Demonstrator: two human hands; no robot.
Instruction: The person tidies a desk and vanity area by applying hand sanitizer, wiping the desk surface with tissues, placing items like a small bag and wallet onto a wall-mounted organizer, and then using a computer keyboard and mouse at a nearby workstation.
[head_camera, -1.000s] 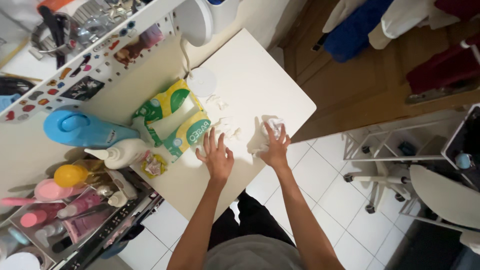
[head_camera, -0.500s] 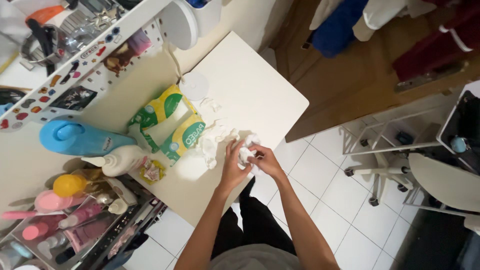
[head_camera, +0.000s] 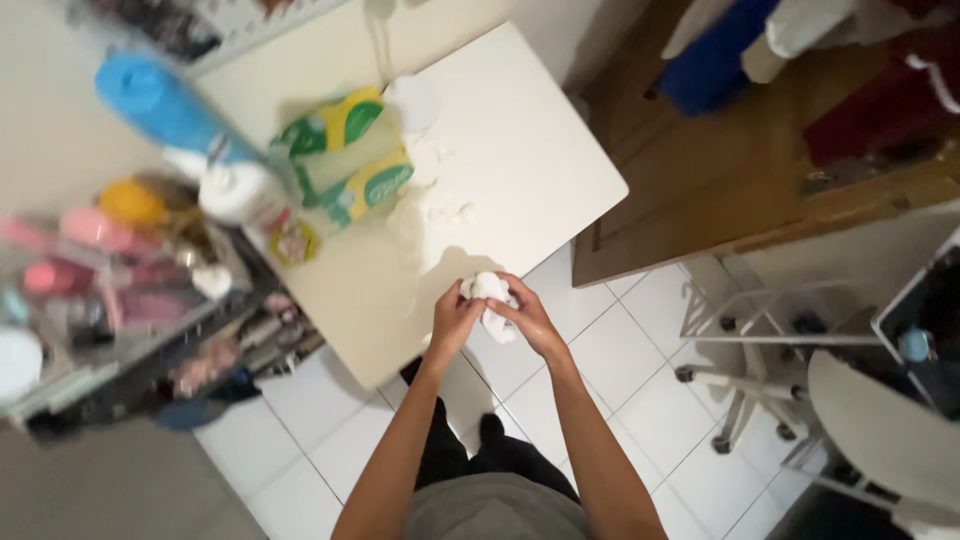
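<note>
White table (head_camera: 520, 150) over pale tiled floor (head_camera: 640, 400), green-and-yellow tissue pack (head_camera: 352, 155) beside loose tissue scraps (head_camera: 432, 205), left hand (head_camera: 453, 322) and right hand (head_camera: 527, 315) both closed around crumpled white tissue wad (head_camera: 490, 300) at the table's near edge

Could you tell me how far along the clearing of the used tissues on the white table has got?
Partly done. Both hands, left hand and right hand, press a crumpled wad of tissue together at the near edge of the white table. Left: more loose crumpled tissue pieces lie beside the green and yellow tissue pack.
</note>
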